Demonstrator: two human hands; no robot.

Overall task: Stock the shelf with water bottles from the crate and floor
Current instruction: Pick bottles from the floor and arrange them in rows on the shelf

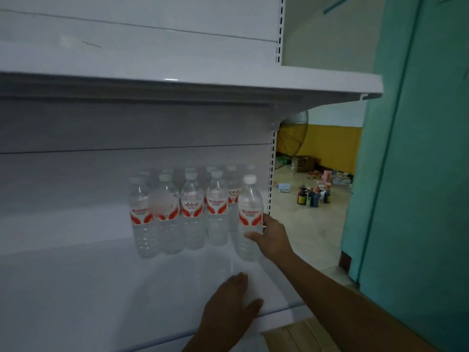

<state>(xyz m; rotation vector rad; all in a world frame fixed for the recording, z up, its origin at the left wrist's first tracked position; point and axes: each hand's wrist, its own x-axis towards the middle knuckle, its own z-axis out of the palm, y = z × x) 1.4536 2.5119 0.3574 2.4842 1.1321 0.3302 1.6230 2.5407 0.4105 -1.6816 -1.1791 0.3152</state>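
Water bottle (250,217) is gripped upright by right hand (272,236), just beside shelved bottles (177,212); left hand (229,308) is laid flat, fingers spread, on shelf (101,288).

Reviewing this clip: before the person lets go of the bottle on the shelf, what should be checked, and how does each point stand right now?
1. Right hand grips the water bottle at its lower half: ok.
2. Bottle upright, cap on: ok.
3. Bottle base fully resting on the shelf: cannot tell; blurred.
4. Bottle aligned with the front row of bottles: not ok; it stands forward and right of them.
5. Left hand rests flat on the shelf front, clear of the bottles: ok.
6. Free shelf space left of the row: ok.
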